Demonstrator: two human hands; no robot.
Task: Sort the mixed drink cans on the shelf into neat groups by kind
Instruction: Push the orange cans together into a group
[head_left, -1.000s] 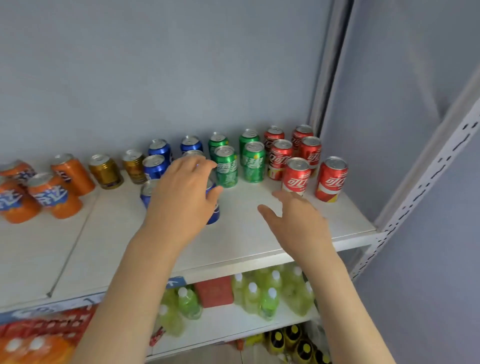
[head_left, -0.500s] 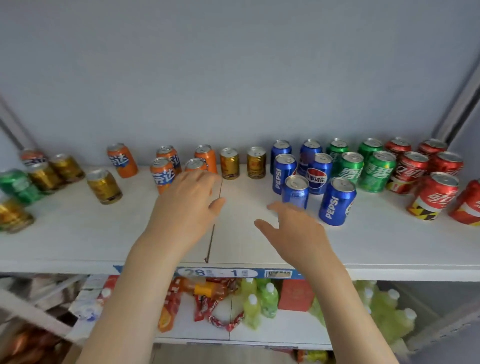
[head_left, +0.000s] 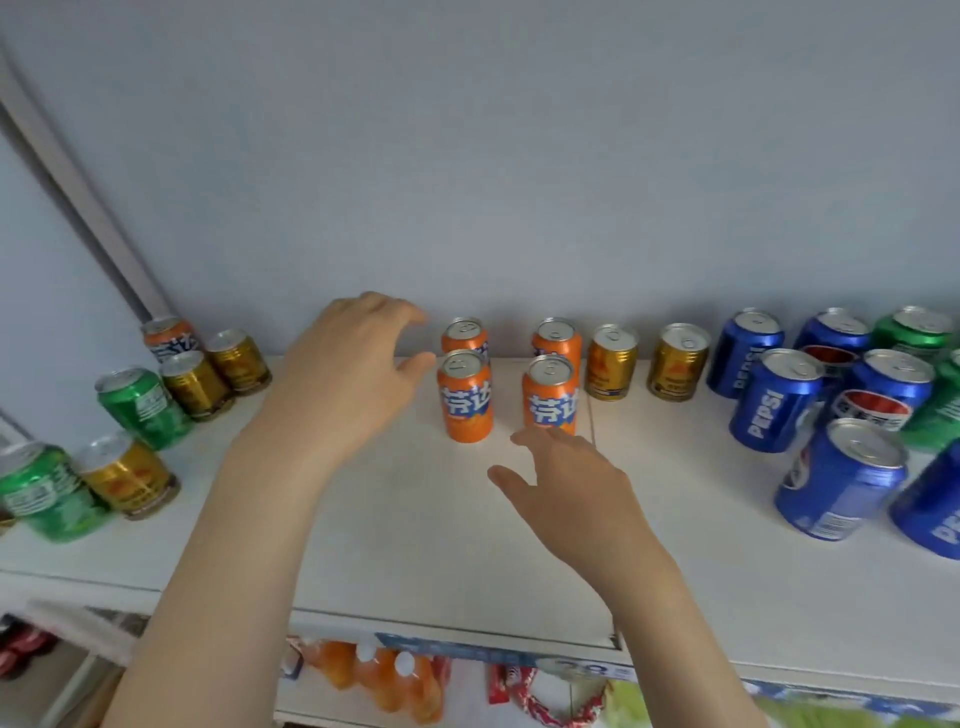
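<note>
Several orange cans stand in a square on the white shelf (head_left: 415, 545); the front left orange can (head_left: 465, 397) is just right of my left hand (head_left: 348, 379), which hovers empty with fingers loosely spread. My right hand (head_left: 566, 488) is open in front of the front right orange can (head_left: 551, 397), fingertips near its base, not gripping. Two gold cans (head_left: 612, 361) stand right of the orange group, then several blue Pepsi cans (head_left: 776, 400). At the left, green cans (head_left: 143, 408), gold cans (head_left: 127, 475) and one orange can (head_left: 169, 338) are mixed.
A grey wall backs the shelf, with a slanted upright post (head_left: 78, 192) at the left. More green cans (head_left: 914, 332) sit at the far right edge. The lower shelf holds orange bottles (head_left: 374, 675) and red packets. Bare shelf surface lies in front of my hands.
The view has swung left from the red and green cans to the orange ones. My left hand has let go of the blue can it covered, and both hands now sit by the orange cans.
</note>
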